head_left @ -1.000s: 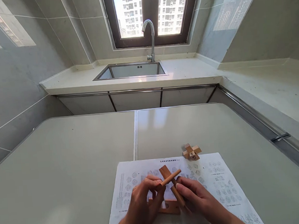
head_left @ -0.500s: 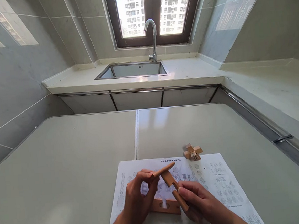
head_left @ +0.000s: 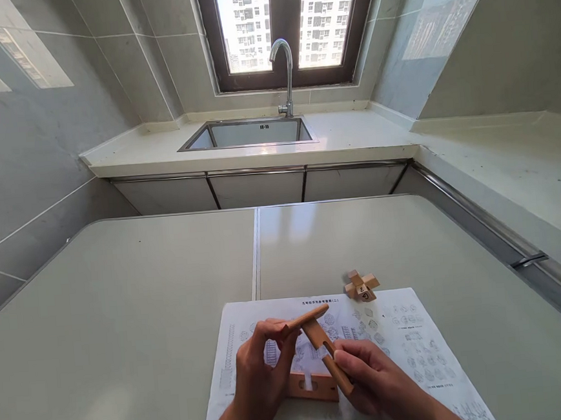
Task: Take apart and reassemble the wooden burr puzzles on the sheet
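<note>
My left hand (head_left: 261, 373) pinches one end of a flat wooden puzzle piece (head_left: 311, 315) that slants up to the right. A second, notched wooden puzzle piece (head_left: 339, 375) is gripped near its lower end by my right hand (head_left: 374, 374). The upper end of the notched piece meets the underside of the left one; whether they are joined I cannot tell. Below them, on the paper, lies a third reddish-brown wooden piece (head_left: 317, 389) with a cut-out, partly hidden behind my left hand.
A printed sheet of puzzle diagrams (head_left: 426, 334) lies on the pale table (head_left: 123, 313). At its top edge stands a small assembled wooden burr puzzle (head_left: 361, 286). Beyond the table are a counter with a sink (head_left: 250, 133) and a tap (head_left: 289, 73), under a window.
Both hands and the pieces stay almost in place. Only a very slight shift of the view shows.
</note>
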### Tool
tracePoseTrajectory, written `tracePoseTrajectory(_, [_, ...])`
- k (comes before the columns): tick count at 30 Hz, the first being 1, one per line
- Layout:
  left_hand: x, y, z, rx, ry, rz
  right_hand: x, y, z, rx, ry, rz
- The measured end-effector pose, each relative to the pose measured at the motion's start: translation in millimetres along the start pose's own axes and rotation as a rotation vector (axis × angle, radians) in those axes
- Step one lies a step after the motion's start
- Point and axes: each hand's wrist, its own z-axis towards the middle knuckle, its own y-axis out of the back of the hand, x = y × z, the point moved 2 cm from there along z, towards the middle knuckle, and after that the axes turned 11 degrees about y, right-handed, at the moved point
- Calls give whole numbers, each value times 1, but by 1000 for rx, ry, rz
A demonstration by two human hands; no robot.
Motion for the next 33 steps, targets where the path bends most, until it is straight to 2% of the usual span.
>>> tracePoseTrajectory(6, [-2, 3, 5, 21, -76, -16, 2, 0, 1, 7, -4, 52])
tracePoseTrajectory(14, [1, 1, 1, -24, -81, 21, -9, -1, 1, -24, 34, -69])
tracePoseTrajectory(21, [12, 18, 19, -61, 71, 21, -1, 3, -2, -27, 19, -183])
tracePoseTrajectory(26, [6, 15, 23, 79, 187, -138, 11, 10, 3, -164, 150, -464])
tracePoseTrajectory(30, [-2, 10, 20, 321, 393, -363, 15, 16, 5, -254, 212, -685])
tracePoseTrajectory(33, [-7, 11, 19, 507, 491, -384, 14, 15, 5, -249, 240, -787])
